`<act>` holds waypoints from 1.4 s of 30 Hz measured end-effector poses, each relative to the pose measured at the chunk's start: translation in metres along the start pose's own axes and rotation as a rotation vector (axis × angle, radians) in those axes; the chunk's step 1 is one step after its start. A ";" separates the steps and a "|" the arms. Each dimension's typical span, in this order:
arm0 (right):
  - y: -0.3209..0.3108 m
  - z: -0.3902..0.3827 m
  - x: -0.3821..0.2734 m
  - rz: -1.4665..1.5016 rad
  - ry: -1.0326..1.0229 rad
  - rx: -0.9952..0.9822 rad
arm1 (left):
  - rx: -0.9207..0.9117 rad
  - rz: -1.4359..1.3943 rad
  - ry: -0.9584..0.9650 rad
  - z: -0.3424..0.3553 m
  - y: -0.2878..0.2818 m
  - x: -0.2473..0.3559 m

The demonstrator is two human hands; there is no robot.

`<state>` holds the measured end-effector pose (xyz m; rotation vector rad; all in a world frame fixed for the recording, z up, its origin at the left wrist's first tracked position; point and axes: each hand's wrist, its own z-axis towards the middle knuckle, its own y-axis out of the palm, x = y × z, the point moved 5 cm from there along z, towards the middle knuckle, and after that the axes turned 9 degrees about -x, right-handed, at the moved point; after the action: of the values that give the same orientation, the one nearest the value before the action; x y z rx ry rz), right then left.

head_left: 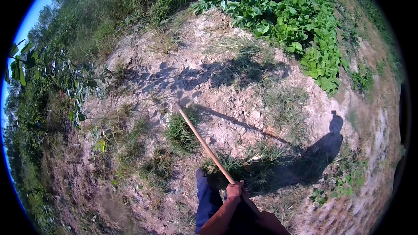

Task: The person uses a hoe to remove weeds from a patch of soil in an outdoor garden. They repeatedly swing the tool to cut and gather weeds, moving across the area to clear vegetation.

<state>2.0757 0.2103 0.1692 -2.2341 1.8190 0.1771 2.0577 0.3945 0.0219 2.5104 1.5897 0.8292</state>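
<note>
Wooden handle (204, 144) of a long garden tool ran from the hands up and to the left, its long axis slanting away from the person, and its far end (177, 106) met the dry, cracked ground (226, 82) well ahead of them; whatever head it carried was too small to make out. In the head view, the left hand (234, 189) was closed round the handle at its near part, fingers wrapped fully about the wood. The right hand (265, 217) sat just behind and lower, near the handle's butt, but whether it was gripping could not be told. Judging by the low slant, the handle was held so that the far end could work the soil beside a grass tuft (180, 132). A blue trouser leg (207, 200) stood just left of the hands. Leafy green plants (287, 17) grew far ahead to the right, and the person's shadow (324, 148) fell to the right.
</note>
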 end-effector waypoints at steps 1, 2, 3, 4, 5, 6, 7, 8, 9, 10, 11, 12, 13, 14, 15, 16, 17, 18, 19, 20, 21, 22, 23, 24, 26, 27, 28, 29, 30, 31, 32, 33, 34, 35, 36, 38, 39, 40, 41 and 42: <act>-0.008 -0.006 -0.011 0.014 0.039 -0.007 | -0.009 0.027 -0.023 0.006 -0.002 0.013; -0.017 -0.014 -0.022 0.029 0.078 -0.014 | 0.007 0.016 -0.037 0.012 -0.005 0.027; -0.023 -0.022 -0.034 0.034 0.116 -0.026 | -0.020 -0.023 -0.040 0.028 -0.021 0.033; -0.024 -0.022 -0.036 0.021 0.151 -0.016 | 0.018 -0.064 -0.066 0.040 -0.027 0.043; -0.020 -0.021 -0.035 0.009 0.187 -0.007 | 0.056 -0.105 -0.094 0.051 -0.033 0.052; -0.017 -0.019 -0.037 -0.004 0.221 0.002 | 0.038 -0.151 -0.066 0.067 -0.036 0.069; -0.012 -0.018 -0.044 -0.011 0.209 0.008 | 0.049 -0.204 -0.037 0.077 -0.053 0.079; -0.009 -0.017 -0.052 -0.019 0.196 0.014 | 0.081 -0.280 -0.099 0.093 -0.075 0.083; -0.010 -0.016 -0.056 -0.020 0.197 0.033 | 0.077 -0.244 -0.100 0.094 -0.076 0.084; -0.009 -0.014 -0.059 -0.014 0.211 0.042 | 0.074 -0.209 -0.098 0.093 -0.078 0.085; -0.009 -0.016 -0.063 -0.003 0.231 0.054 | 0.066 -0.172 -0.101 0.088 -0.075 0.090; -0.009 -0.017 -0.068 0.005 0.249 0.065 | 0.094 -0.188 -0.136 0.086 -0.074 0.096; -0.012 -0.015 -0.075 -0.018 0.251 0.080 | 0.092 -0.236 -0.144 0.085 -0.074 0.105; -0.018 -0.012 -0.084 -0.043 0.249 0.092 | 0.094 -0.284 -0.150 0.082 -0.074 0.120; -0.024 -0.005 -0.097 -0.074 0.231 0.101 | 0.107 -0.334 -0.142 0.082 -0.085 0.138; -0.027 0.005 -0.108 -0.079 0.189 0.106 | 0.086 -0.389 -0.107 0.085 -0.098 0.156; -0.032 0.015 -0.115 -0.074 0.164 0.125 | 0.066 -0.421 -0.078 0.082 -0.095 0.180; -0.037 0.025 -0.123 -0.072 0.131 0.140 | 0.004 -0.424 -0.016 0.081 -0.095 0.209; -0.046 0.034 -0.135 -0.086 0.094 0.175 | -0.055 -0.428 0.042 0.079 -0.095 0.237; -0.058 0.042 -0.149 -0.098 0.061 0.212 | -0.047 -0.426 0.061 0.072 -0.092 0.266; -0.072 0.049 -0.168 -0.114 0.017 0.250 | -0.035 -0.424 0.092 0.071 -0.094 0.299; -0.085 0.054 -0.191 -0.093 -0.007 0.239 | -0.022 -0.378 0.179 0.076 -0.105 0.328; -0.097 0.058 -0.212 -0.068 -0.022 0.229 | -0.012 -0.330 0.256 0.083 -0.114 0.351; -0.105 0.061 -0.230 -0.045 -0.040 0.215 | -0.031 -0.273 0.328 0.088 -0.124 0.379; -0.115 0.061 -0.251 -0.048 -0.040 0.187 | 0.002 -0.201 0.371 0.098 -0.130 0.396; -0.117 0.059 -0.256 -0.052 -0.040 0.174 | 0.057 -0.191 0.349 0.102 -0.134 0.394; -0.114 0.058 -0.251 -0.034 0.013 0.136 | 0.113 -0.179 0.325 0.108 -0.141 0.392; -0.109 0.054 -0.239 -0.016 0.066 0.098 | 0.160 -0.196 0.259 0.122 -0.147 0.360; -0.093 0.043 -0.216 -0.040 0.070 0.062 | 0.138 -0.222 0.201 0.124 -0.146 0.316; -0.076 0.028 -0.184 -0.073 0.057 0.036 | 0.160 -0.161 0.149 0.124 -0.144 0.257; -0.041 0.001 -0.129 -0.233 0.040 0.013 | 0.147 -0.163 0.050 0.117 -0.119 0.220; -0.034 -0.022 -0.117 -0.239 0.077 0.021 | 0.149 -0.165 -0.042 0.108 -0.101 0.186; -0.037 -0.048 -0.132 -0.244 0.101 0.012 | 0.161 -0.213 -0.115 0.102 -0.102 0.172; -0.046 -0.057 -0.146 -0.095 0.182 0.059 | 0.175 -0.263 -0.186 0.095 -0.104 0.158; -0.064 -0.052 -0.169 0.068 0.239 0.157 | 0.157 -0.223 -0.179 0.101 -0.099 0.168; -0.042 -0.027 -0.133 -0.042 0.214 0.064 | 0.151 -0.164 -0.197 0.094 -0.098 0.166; -0.039 -0.023 -0.131 -0.098 0.209 0.001 | 0.151 -0.162 -0.149 0.091 -0.098 0.170; -0.043 -0.021 -0.129 -0.067 0.177 0.055 | 0.151 -0.161 -0.101 0.091 -0.099 0.177; -0.044 -0.016 -0.125 -0.078 0.189 0.059 | 0.151 -0.160 -0.054 0.091 -0.101 0.184; -0.047 -0.007 -0.130 -0.082 0.195 0.069 | 0.182 -0.182 -0.013 0.088 -0.102 0.201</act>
<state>2.0942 0.3398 0.2142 -2.3430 1.7912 -0.1219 2.0795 0.6337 -0.0041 2.4288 1.9351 0.6735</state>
